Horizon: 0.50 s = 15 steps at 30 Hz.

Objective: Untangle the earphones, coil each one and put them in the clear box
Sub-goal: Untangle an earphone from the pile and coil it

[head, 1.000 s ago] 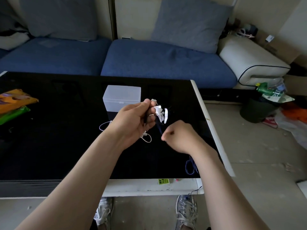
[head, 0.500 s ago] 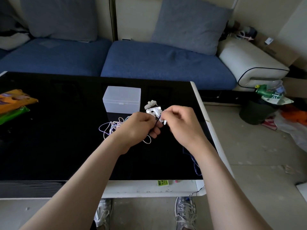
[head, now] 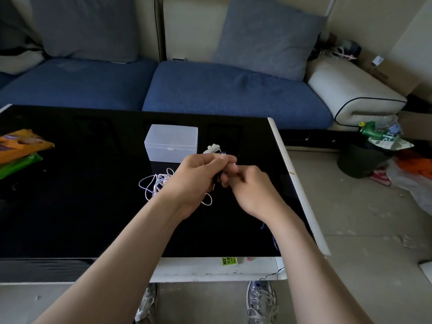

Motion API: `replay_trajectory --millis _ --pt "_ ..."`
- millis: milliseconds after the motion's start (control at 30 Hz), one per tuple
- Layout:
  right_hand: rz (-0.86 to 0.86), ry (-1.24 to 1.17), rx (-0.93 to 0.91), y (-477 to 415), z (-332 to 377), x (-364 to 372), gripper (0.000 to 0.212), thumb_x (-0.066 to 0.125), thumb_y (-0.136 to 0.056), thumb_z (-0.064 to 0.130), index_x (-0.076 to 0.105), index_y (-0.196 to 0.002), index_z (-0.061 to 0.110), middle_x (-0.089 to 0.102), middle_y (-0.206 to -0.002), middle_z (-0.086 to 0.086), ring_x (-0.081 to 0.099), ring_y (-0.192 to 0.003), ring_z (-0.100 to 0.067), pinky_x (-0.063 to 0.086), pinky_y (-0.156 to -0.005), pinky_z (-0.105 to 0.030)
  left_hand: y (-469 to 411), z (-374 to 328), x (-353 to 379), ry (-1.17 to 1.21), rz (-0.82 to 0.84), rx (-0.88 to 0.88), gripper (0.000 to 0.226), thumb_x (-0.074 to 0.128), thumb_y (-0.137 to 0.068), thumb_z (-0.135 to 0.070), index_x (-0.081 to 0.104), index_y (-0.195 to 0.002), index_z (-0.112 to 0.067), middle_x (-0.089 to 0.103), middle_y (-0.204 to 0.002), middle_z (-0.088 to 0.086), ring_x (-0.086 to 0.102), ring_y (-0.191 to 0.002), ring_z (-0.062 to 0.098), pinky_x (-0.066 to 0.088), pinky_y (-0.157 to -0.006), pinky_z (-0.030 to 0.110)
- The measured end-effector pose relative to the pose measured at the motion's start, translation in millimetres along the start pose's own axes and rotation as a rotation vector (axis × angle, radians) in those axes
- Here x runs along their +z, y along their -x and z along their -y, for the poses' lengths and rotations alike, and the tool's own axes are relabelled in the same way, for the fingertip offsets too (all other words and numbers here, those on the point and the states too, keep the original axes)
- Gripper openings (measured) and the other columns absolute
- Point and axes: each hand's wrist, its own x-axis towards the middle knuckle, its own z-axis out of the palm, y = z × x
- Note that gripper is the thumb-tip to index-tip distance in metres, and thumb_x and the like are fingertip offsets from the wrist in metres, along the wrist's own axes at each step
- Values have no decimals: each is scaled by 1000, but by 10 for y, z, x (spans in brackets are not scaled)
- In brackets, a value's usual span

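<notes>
Black table, earphones — inside left grip

Yellow-green sticker on table edge, large "SI", smaller print unreadable

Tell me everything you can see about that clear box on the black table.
The clear box is a small rectangular case of frosted, see-through plastic with a flat lid, shut, and a small clasp tab at the middle of its front edge. It stands upright on the black table, towards the far edge, and looks empty. Nothing else seems to touch it.
</notes>
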Motion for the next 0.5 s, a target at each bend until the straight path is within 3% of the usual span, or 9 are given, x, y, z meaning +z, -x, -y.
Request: replay_trajectory --millis 67,167,233,333,433,500 --pt "21 16 -18 5 9 23 31 50 -109 37 75 -92 29 73 -89 1 68 -75 -19 51 -66 -36 19 -22 45 79 -85 -1 24 54 -108 -11 72 -115 4 78 -97 9 64 -68 8 50 -56 19" --pt "40 73 -92 7 3 66 28 52 -105 29 77 -94 24 69 -77 -5 60 -58 -19 39 -53 -28 0 -8 59 33 -209 54 22 52 -109 -9 71 -117 0 79 -97 6 70 -71 4 54 -55 17" --pt "55 117 -149 28 22 99 28 53 -104 26 77 -90 19 62 -65 -2 51 -50 -15 33 -48 -25 -32 22 41 -65 -272 116 21 51 -109 -6 71 -113 -4 80 -95 4 71 -71 5 57 -60 17" --pt "85 127 -196 42 54 118 28 58 -98 25 74 -82 8 47 -56 -7 37 -47 -14 30 -49 -32 -71 67 -17 -250 -317 163 26 50 -107 -5 71 -101 -19 80 -91 -2 75 -83 10 59 -72 19" --pt "36 -107 -216 99 160 67 27 62 -93 19 72 -74 4 45 -47 -5 41 -42 -13 33 -46 -28 -131 116 -144 -747 -283 231 21 53 -101 -10 71 -97 -21 77 -86 -8 71 -83 11 52 -76 24" --pt "-74 -354 -187 95 205 -15 30 61 -94 9 68 -65 8 45 -43 6 40 -39 -7 34 -44 -24 -125 113 -171 -812 -183 160 22 52 -102 -12 71 -92 -18 74 -78 -7 65 -75 8 45 -68 19"
